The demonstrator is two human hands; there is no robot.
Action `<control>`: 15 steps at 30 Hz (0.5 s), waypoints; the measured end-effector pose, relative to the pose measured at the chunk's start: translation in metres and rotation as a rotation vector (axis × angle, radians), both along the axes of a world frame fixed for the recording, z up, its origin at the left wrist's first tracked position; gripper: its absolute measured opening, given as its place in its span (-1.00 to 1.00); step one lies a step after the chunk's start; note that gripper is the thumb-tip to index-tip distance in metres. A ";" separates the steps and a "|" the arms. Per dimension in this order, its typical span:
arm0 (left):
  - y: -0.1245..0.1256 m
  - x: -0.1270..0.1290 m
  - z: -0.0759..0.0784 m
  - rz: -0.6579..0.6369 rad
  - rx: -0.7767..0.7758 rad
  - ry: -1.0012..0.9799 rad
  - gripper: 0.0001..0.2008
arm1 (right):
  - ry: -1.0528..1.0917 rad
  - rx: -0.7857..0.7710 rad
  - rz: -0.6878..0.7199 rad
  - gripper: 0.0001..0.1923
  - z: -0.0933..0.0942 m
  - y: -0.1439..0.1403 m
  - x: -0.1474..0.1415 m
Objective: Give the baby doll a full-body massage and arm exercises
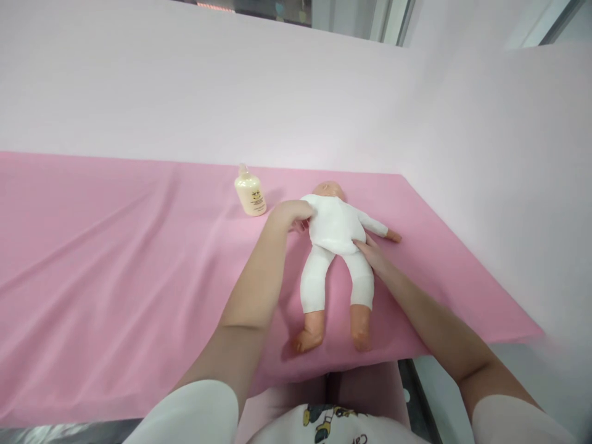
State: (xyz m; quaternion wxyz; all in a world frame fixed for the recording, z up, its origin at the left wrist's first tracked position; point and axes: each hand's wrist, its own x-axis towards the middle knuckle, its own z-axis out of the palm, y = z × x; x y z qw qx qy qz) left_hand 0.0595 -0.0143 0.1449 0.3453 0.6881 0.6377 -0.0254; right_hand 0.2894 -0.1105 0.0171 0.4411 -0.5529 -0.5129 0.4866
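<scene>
A baby doll (336,225) in a white long-sleeved top and white trousers (314,277) lies on its back on the pink-covered table, head away from me and bare feet towards me. My left hand (295,214) is curled around the doll's arm at the left side of its chest; the fingertips are partly hidden. At the doll's waist on the right, my right hand (370,251) grips the lower edge of the top, its other fingers tucked out of sight. The doll's other arm (374,225) stretches out to the right.
A bottle of cream-coloured liquid (251,194) with a pump-like top stands left of the doll's head, beyond my left forearm. The pink sheet (115,265) has creases on the left. White walls (185,98) border the table at the back and right.
</scene>
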 end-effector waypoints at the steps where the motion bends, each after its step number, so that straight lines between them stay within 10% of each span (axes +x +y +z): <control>1: 0.000 0.000 0.003 0.061 0.031 -0.022 -0.73 | 0.001 -0.004 -0.013 -0.10 0.002 -0.002 -0.002; 6: -0.002 0.023 -0.015 0.138 0.514 -0.148 -0.45 | -0.034 0.082 0.036 -0.10 0.004 -0.006 -0.009; 15: -0.011 0.074 -0.065 0.119 0.187 0.079 -0.14 | -0.128 0.130 0.119 -0.06 -0.005 0.002 -0.002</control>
